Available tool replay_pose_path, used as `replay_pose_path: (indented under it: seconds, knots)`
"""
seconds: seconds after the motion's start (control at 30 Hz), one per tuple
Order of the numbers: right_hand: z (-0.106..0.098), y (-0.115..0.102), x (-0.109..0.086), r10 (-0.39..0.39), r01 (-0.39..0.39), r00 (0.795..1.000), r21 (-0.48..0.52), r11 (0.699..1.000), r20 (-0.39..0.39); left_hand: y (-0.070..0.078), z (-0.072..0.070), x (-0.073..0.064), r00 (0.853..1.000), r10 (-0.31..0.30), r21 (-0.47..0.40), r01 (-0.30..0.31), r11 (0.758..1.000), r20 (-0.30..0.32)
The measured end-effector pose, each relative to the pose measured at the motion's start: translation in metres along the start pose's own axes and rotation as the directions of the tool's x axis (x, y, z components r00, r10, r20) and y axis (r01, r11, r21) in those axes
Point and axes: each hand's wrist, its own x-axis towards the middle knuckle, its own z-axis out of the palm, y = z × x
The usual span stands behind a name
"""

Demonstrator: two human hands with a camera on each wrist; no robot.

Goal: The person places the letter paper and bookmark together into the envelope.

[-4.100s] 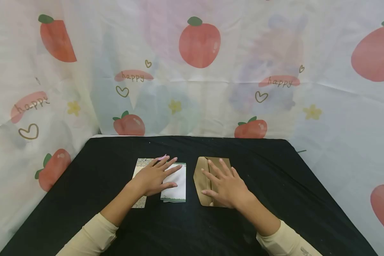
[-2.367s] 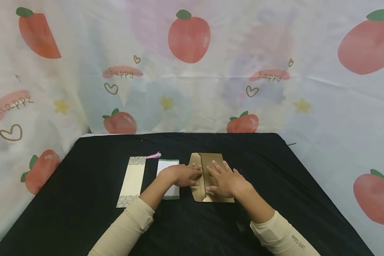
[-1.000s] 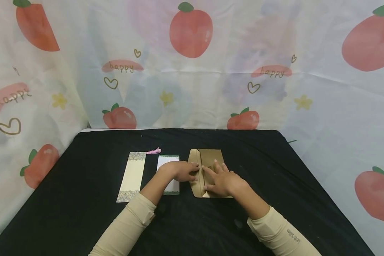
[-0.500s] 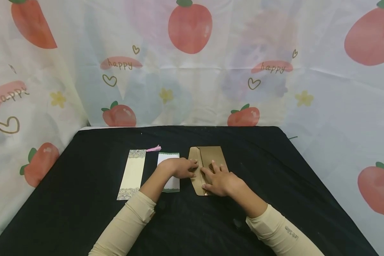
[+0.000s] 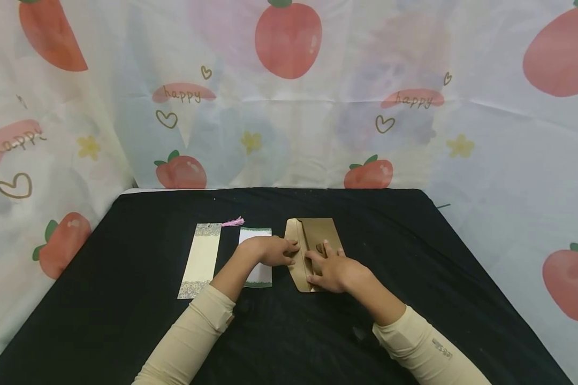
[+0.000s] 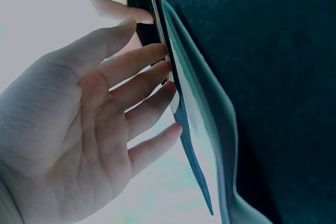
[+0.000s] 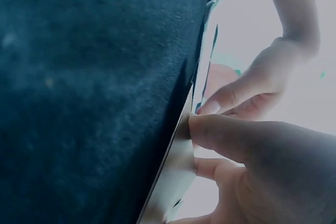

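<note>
A gold paper envelope (image 5: 325, 227) lies flat on the black cloth with its flap (image 5: 293, 230) opened out to the left. My left hand (image 5: 272, 251) reaches over a white card with green borders (image 5: 260, 277), its fingertips on the flap. In the left wrist view the fingers of that left hand (image 6: 100, 114) look fairly straight and spread. My right hand (image 5: 339, 271) rests on the envelope's body, thumb and index finger near the pocket's edge. The right wrist view has this right hand (image 7: 257, 150) with thumb and fingers touching the envelope (image 7: 176, 166), apart from each other.
Left of the card lies a cream bookmark (image 5: 199, 256) with lace-patterned ends and a pink tassel (image 5: 233, 222). Black cloth (image 5: 125, 321) covers the table. A white fruit-printed curtain (image 5: 289, 128) stands behind and at both sides.
My left hand has moved right, from over the bookmark and card to the envelope flap. My right hand's spread fingers have drawn in on the envelope. The head view has shifted a little.
</note>
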Motion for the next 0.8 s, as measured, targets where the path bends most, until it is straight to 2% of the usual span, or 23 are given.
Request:
replay_pose_path:
  seconds: [0.13,0.23,0.4,0.57,0.8]
  knots:
    - [-0.0037,0.0001,-0.0051,0.012,-0.011,1.0,0.04,0.999,-0.028,-0.0004,0.0004,0.0005,1.0,0.001,0.008,-0.001,1.0,0.007]
    - [-0.0026,0.0015,-0.0023,0.008,-0.005,0.997,0.042,0.999,-0.081,-0.0013,0.0007,0.0006,1.0,-0.006,0.002,0.006,1.0,0.009]
    - [-0.0005,0.0007,0.0014,0.018,-0.011,0.984,0.038,0.999,-0.18,-0.002,0.0008,-0.0001,1.0,-0.023,0.012,0.023,1.0,0.01]
    - [-0.0011,-0.0022,0.0008,0.037,-0.024,0.971,0.059,0.998,-0.238,-0.0022,0.0012,0.0009,0.999,-0.036,0.027,0.036,0.999,0.001]
    - [-0.0015,-0.0038,0.0029,0.026,-0.018,0.953,0.031,0.999,-0.302,-0.0017,-0.0009,0.0008,0.999,-0.005,0.086,0.008,0.996,-0.04]
